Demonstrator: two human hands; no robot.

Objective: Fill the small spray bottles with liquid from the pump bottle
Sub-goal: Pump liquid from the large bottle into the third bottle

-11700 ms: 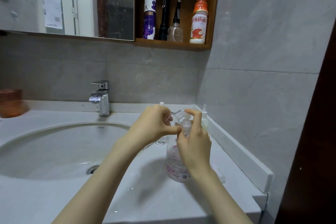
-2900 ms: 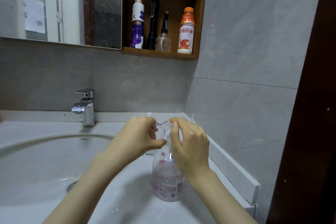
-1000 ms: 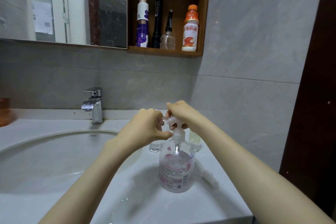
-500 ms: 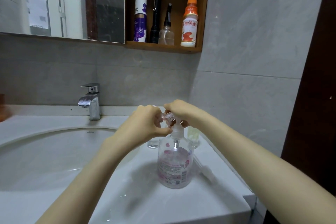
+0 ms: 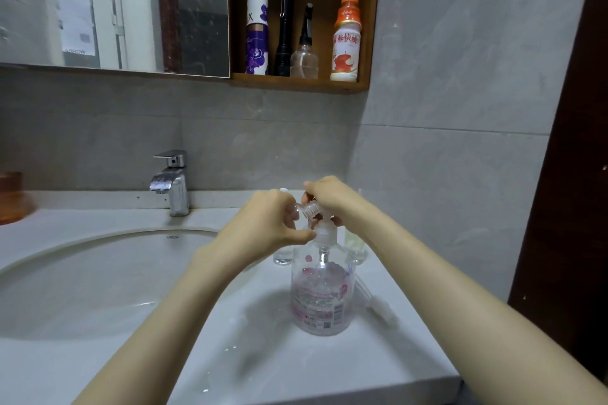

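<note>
A clear pump bottle (image 5: 320,293) with a pink label stands on the white counter, right of the basin. My left hand (image 5: 269,223) grips a small clear spray bottle (image 5: 309,209), tilted with its ribbed neck at the pump's nozzle. My right hand (image 5: 329,197) comes from the right and curls over the pump head, hiding it. Behind the pump bottle stand two more small bottles: a clear one (image 5: 283,256) and one with yellowish liquid (image 5: 355,245).
A white spray top with its tube (image 5: 378,304) lies on the counter right of the pump bottle. The basin (image 5: 98,273) and tap (image 5: 172,184) are to the left. Water drops lie on the counter's front. The tiled wall is close on the right.
Over the last second both hands stay at the pump head with the small bottle at the nozzle. Only the view shifts a little.
</note>
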